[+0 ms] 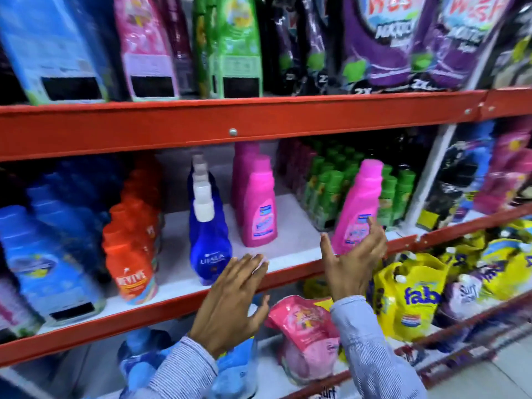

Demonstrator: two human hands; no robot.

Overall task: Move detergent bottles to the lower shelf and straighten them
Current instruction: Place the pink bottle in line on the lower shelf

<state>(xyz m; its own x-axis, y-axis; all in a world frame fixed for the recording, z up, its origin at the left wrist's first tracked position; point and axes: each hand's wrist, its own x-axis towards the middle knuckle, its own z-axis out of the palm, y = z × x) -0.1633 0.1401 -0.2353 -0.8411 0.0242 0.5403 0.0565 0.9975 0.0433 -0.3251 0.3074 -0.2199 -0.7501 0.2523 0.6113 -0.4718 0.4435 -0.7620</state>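
Observation:
A pink detergent bottle (358, 201) stands leaning at the front of the middle shelf (178, 305), right of centre. My right hand (352, 262) is cupped at its base, fingertips on the label and thumb a little apart from it. A row of matching pink bottles (256, 203) stands to the left, with a gap of bare white shelf between. My left hand (233, 300) hovers open with spread fingers in front of the red shelf edge, just below a blue bottle (208, 240) with a white cap. It holds nothing.
Orange bottles (132, 254) and light blue bottles (49, 263) fill the shelf's left; green bottles (331, 194) stand behind the leaning pink one. Large pouches line the upper shelf (230, 122). Below lie a pink pouch (305, 332), yellow pouches (414, 298) and blue packs (138, 358).

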